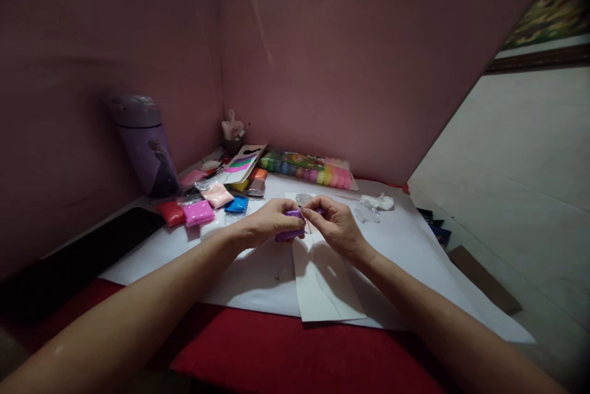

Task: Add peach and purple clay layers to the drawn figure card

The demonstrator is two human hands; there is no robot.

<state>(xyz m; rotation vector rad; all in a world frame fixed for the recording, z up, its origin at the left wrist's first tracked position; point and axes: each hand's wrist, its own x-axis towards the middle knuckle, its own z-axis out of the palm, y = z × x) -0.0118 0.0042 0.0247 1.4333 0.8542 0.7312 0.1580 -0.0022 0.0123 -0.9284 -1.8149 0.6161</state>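
On my feed, my left grip [270, 222] is closed around one purple piece [290, 234] and my right grip [332, 222] pinches its edge narrowly, over one white card [325, 289] with a thin drawn line. Leftward I count one red packet [173, 214], one magenta packet [199, 213], one peach packet [217, 195], one blue packet [236, 204] and one tumbler [145, 151]. Farther back lie one striped card [242, 164] and one multicoloured pack [306, 168].

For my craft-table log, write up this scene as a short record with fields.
Left grip: holding a purple item
Right grip: fingers pinching at the purple item
Beneath: pale card with a drawn line, lying on a white sheet
To the left: purple bottle, bright pink packet, blue packet
Behind: multicolored pack
To the right: crumpled white wrapper
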